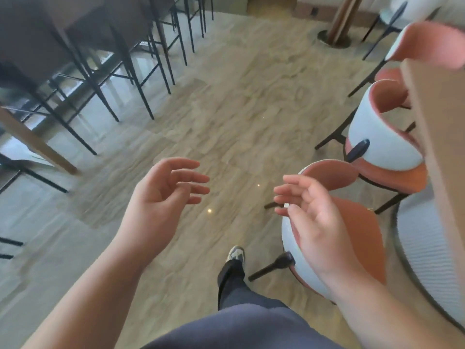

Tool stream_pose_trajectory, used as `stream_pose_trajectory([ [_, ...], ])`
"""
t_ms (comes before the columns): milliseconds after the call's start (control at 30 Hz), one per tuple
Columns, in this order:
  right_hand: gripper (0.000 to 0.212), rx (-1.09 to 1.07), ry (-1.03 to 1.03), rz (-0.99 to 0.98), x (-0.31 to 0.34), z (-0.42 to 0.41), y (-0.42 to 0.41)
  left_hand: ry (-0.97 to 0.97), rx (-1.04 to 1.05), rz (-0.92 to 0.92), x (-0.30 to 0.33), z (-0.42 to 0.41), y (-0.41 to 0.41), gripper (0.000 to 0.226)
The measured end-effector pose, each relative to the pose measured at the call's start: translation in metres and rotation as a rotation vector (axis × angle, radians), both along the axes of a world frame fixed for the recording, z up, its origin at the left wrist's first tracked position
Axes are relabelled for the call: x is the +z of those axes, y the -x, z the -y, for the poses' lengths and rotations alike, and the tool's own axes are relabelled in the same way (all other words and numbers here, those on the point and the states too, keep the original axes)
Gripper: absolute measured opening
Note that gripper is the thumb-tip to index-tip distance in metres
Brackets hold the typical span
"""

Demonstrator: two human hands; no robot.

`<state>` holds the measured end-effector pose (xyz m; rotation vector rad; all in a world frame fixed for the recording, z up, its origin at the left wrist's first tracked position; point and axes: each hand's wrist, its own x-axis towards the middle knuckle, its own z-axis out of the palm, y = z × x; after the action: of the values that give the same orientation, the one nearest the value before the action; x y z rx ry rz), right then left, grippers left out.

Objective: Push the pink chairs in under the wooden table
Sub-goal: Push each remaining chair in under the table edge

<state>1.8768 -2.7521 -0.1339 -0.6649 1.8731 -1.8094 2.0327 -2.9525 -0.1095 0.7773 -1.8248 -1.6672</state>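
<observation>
Three pink chairs with white backs stand along the right side beside the wooden table (pixel 437 137), whose light top runs down the right edge. The nearest pink chair (pixel 362 222) is right under my right hand (pixel 314 222), which hovers open above its backrest without touching it. The middle pink chair (pixel 382 137) sits with its seat partly under the table. The far pink chair (pixel 425 46) shows only its curved back. My left hand (pixel 161 197) is open over the bare floor, holding nothing.
A row of dark bar stools (pixel 120 61) with thin black legs lines the upper left. A wooden post on a round base (pixel 334 37) stands at the back. A ribbed white round base (pixel 427 245) sits at the lower right. My shoe (pixel 235 253) steps on the beige tiled floor.
</observation>
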Motion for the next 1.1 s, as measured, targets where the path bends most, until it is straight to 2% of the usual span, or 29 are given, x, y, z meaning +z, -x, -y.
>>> stream_pose_trajectory([
  [133, 0.047, -0.115, 0.004, -0.012, -0.012, 0.029, 0.067, 0.006, -0.091, 0.013, -0.006, 0.046, 0.085, 0.036],
  [333, 0.048, -0.233, 0.007, 0.081, -0.024, 0.082, 0.160, 0.022, -0.193, 0.069, 0.001, 0.115, 0.196, 0.034],
  [600, 0.049, -0.454, -0.119, 0.132, -0.031, 0.121, 0.223, 0.028, -0.423, 0.182, -0.021, 0.177, 0.319, 0.042],
  [933, 0.046, -1.031, -0.288, 0.149, -0.022, 0.142, 0.274, 0.003, -0.991, 0.235, -0.049, 0.219, 0.509, 0.046],
  [1100, 0.051, -1.324, -0.283, 0.200, -0.030, 0.140, 0.261, 0.003, -1.149, 0.253, -0.052, 0.195, 0.590, 0.034],
])
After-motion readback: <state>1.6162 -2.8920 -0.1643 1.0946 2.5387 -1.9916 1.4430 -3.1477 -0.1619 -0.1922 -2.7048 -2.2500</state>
